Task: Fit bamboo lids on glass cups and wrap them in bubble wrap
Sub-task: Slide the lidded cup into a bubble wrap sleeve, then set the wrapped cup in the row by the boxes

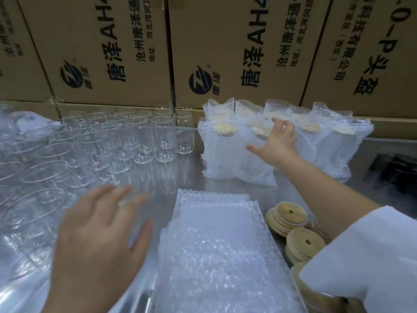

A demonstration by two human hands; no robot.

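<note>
Left hand [97,227] hovers at lower left, fingers spread and empty, beside the stack of bubble-wrap bags [214,245] on the worktop [158,181].
Right hand [277,143], fingers splayed, rests on the wrapped cups [237,154] at upper right. Bare glass cups [140,141] crowd the left; bamboo lids [293,224] are stacked at lower right. The glass is probably slick and fragile, so grip round the body. Cartons [108,53] read "唐泽 AH4".
</note>
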